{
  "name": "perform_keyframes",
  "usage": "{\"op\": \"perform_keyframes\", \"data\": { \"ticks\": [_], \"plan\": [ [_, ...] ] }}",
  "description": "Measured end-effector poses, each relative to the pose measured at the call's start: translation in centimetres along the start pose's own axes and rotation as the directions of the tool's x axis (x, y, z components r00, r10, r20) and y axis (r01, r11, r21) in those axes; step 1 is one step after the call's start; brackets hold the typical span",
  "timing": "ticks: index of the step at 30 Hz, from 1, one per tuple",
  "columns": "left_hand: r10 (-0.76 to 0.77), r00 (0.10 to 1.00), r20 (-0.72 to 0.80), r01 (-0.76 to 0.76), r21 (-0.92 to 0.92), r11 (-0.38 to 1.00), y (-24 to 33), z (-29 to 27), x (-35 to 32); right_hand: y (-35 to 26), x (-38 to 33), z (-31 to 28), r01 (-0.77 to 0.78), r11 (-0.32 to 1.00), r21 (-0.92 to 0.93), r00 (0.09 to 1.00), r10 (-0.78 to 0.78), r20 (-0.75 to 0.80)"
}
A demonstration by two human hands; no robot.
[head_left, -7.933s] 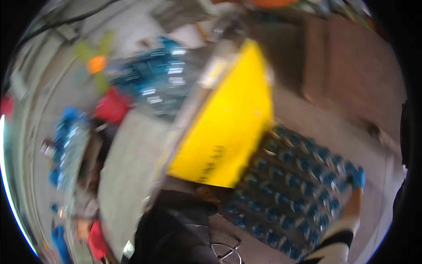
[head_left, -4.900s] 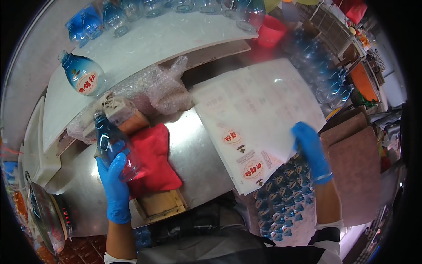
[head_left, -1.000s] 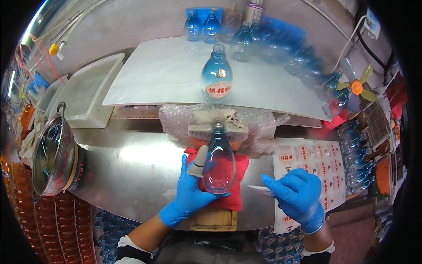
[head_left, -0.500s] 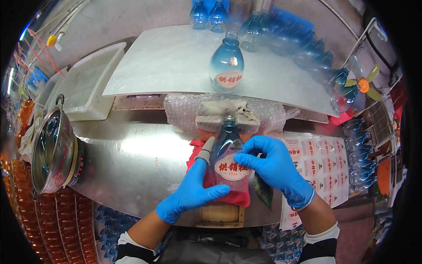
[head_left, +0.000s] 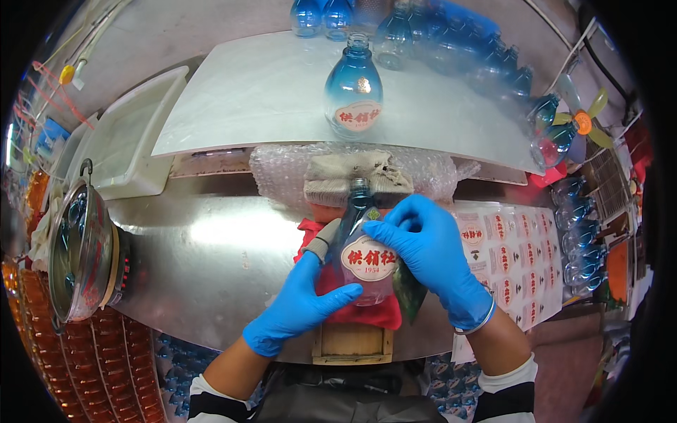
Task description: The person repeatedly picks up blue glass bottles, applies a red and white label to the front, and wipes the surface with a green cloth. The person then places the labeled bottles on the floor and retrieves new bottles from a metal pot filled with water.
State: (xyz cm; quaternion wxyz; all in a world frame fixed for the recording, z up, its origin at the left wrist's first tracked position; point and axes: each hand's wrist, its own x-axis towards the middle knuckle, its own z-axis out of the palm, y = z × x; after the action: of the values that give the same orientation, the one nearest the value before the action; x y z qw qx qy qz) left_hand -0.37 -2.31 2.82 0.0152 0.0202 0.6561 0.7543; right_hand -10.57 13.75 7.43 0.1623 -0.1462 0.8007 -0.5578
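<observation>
A blue-tinted glass bottle (head_left: 357, 209) with a pale oval label (head_left: 369, 262) lies leaning back on red cloth in front of me. My left hand (head_left: 300, 304), in a blue glove with a grey finger cover, grips it from the left side, thumb along its lower part. My right hand (head_left: 429, 254), also blue-gloved, has its fingers pinched together at the bottle's upper front, beside a small green emblem (head_left: 372, 213) above the label. Whatever those fingertips may hold is hidden. The red cloth (head_left: 381, 314) shows beneath the bottle.
A finished-looking blue bottle (head_left: 354, 92) stands on the white board (head_left: 240, 92), with several more behind. Label sheets (head_left: 511, 257) lie to the right. At left are a metal pan (head_left: 83, 247) and a white bin (head_left: 134, 151). Bubble wrap (head_left: 275, 169) and folded cloth (head_left: 338, 166) lie behind the bottle.
My right fingertips have moved from the oval label up toward the green emblem. More of the label shows now. My left hand keeps its grip; the whole view has shifted slightly.
</observation>
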Motion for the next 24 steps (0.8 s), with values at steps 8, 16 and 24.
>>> {"op": "perform_keyframes", "data": {
  "ticks": [8,16,24],
  "plan": [
    [-0.174,0.977,-0.126,0.141,-0.23,0.963,0.2,-0.1,1.4,3.3,-2.9,-1.0,-0.143,0.96,0.239,0.99,0.135,0.051],
    [-0.409,0.91,-0.067,0.35,-0.401,0.846,2.3,0.2,4.2,3.0,-4.7,2.3,-0.069,0.993,0.098,0.998,0.069,-0.002],
    [-0.433,0.9,-0.061,0.364,-0.442,0.82,2.7,0.2,4.2,4.2,-4.7,2.1,-0.11,0.968,0.224,0.994,0.102,0.044]
  ]
}}
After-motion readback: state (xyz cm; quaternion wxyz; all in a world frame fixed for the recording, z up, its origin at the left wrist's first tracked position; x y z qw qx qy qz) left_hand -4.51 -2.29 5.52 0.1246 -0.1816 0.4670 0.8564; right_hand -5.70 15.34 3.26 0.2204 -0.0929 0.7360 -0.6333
